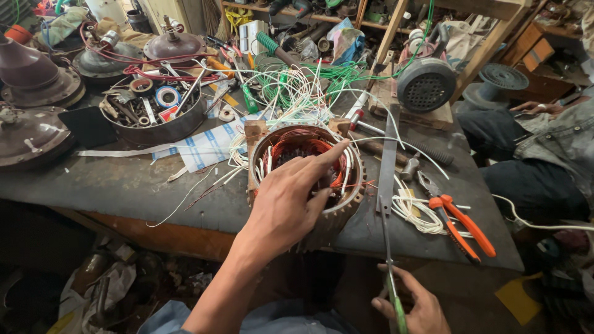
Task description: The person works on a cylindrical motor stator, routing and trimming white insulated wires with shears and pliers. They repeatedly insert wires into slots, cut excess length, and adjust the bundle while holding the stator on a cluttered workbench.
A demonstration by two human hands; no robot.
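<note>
Left hand (pixel 288 207): fingers spread, resting on one round motor core (pixel 306 179) wound with copper wire. Right hand (pixel 411 306): closed around one green-handled tool (pixel 388 204). Beyond it: one orange-handled pliers (pixel 461 226).

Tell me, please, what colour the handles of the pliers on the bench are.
Orange, on the pliers, clearest in the head view.

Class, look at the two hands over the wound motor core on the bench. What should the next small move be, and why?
Probably bring the scissors tip in to the core. The left hand rests on the core's rim, forefinger pointing at the orange and white wires inside, while the right hand holds the long scissors by their green handle, blades aimed at the core but apart from it.
</note>
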